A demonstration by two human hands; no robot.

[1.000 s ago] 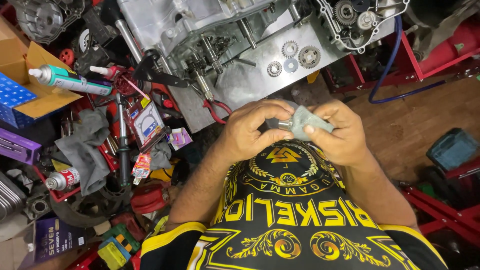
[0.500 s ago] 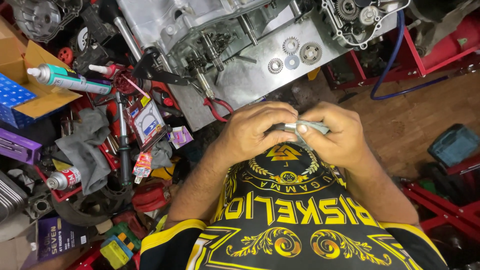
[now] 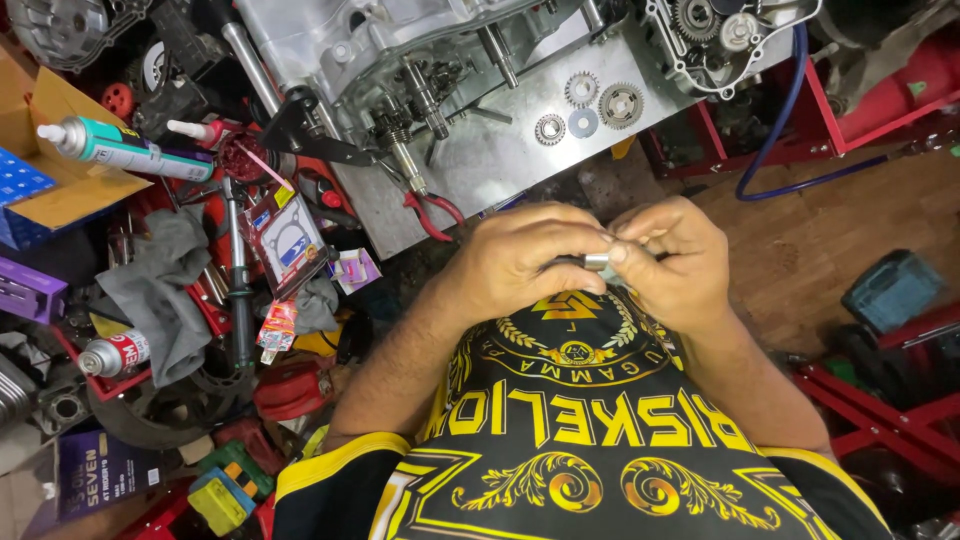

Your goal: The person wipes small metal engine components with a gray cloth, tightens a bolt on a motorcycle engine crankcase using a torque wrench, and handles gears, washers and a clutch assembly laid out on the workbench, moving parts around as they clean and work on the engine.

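Both my hands meet in front of my chest, over my black and yellow shirt. My left hand [image 3: 525, 262] and my right hand [image 3: 672, 262] together pinch a small metal cylindrical part [image 3: 597, 262], of which only a short silver end shows between the fingertips. The grey rag seen earlier is hidden or folded inside my right hand. Beyond the hands lies an opened engine case [image 3: 400, 60] with shafts and gears on a metal plate [image 3: 500, 160].
Three loose gears [image 3: 600, 105] lie on the plate. Red-handled pliers [image 3: 432, 212] sit at its near edge. At left are a sealant tube [image 3: 120, 150] on a cardboard box, a grey rag [image 3: 160, 290], a spray can [image 3: 112, 353], a gasket packet [image 3: 288, 240]. A blue hose [image 3: 790, 120] and red stand at right.
The grey rag that stuck out of my right hand has dropped out of sight. My fingers have closed tighter on the small metal part, and both hands sit slightly lower.
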